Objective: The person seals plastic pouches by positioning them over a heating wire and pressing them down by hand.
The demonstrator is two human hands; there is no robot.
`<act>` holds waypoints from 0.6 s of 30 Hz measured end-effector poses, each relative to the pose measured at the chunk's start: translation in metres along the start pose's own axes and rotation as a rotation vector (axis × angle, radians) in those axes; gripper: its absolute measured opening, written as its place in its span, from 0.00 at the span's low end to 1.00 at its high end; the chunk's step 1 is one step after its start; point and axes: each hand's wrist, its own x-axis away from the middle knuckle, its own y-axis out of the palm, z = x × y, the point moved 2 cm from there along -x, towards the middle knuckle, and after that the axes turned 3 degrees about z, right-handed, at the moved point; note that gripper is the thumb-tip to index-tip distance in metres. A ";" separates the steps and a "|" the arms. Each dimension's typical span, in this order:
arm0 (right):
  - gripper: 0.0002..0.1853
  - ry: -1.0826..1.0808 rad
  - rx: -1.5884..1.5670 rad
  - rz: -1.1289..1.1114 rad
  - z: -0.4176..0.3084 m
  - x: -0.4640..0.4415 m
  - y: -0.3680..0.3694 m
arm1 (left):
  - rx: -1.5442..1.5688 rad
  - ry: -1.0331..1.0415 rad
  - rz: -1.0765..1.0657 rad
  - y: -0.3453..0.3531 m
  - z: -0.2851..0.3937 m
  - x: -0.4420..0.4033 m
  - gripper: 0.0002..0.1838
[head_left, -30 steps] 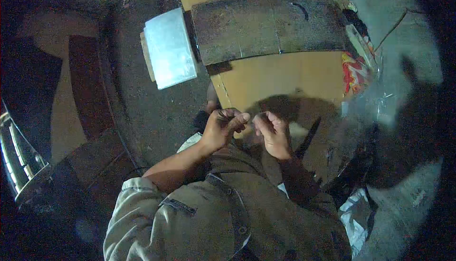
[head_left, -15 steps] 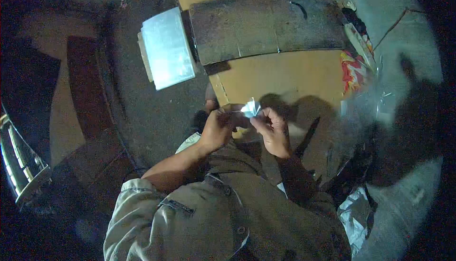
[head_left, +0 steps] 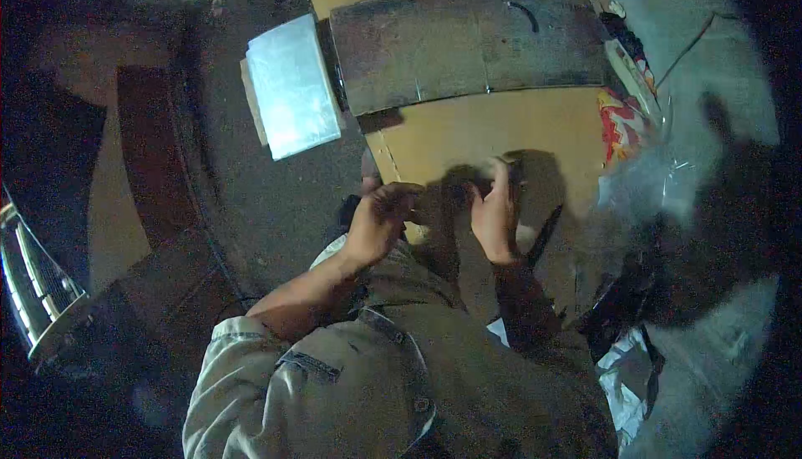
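Note:
My left hand (head_left: 380, 223) hovers by the near left edge of a yellow board (head_left: 501, 129). Its fingers are curled in toward the thumb, and whatever they hold, if anything, is hidden. To its right, my right hand (head_left: 495, 213) is raised over the same board. The thumb stands apart from the fingers, whose tips are smeared by motion, and nothing shows in its grasp. A dark, worn panel (head_left: 468, 45) lies across the board beyond both hands.
Left of the board lies a stack of shiny pale sheets (head_left: 296, 87). A red, white and yellow wrapper (head_left: 618, 129) and clear plastic (head_left: 639, 183) lie at the right edge. A crumpled white bag (head_left: 626, 380) sits lower right. A dark thin strip (head_left: 547, 233) lies near my right hand.
The small, bright folded piece between both hands no longer shows. My right hand has moved away from the left, rightward and up, and its fingers have spread. My left hand has barely moved.

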 end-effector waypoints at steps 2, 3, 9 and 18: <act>0.29 -0.171 0.001 0.118 -0.013 -0.002 -0.013 | -0.018 0.014 -0.009 0.002 0.006 0.002 0.14; 0.29 -0.173 0.000 0.113 -0.018 -0.002 -0.018 | -0.037 0.028 -0.020 0.005 0.012 0.004 0.14; 0.15 0.208 -0.805 -0.365 -0.055 0.015 -0.026 | -0.009 0.208 0.002 0.021 0.031 -0.004 0.12; 0.13 0.121 -0.677 -0.339 -0.035 0.005 -0.008 | -0.118 0.196 0.124 0.013 0.050 -0.023 0.11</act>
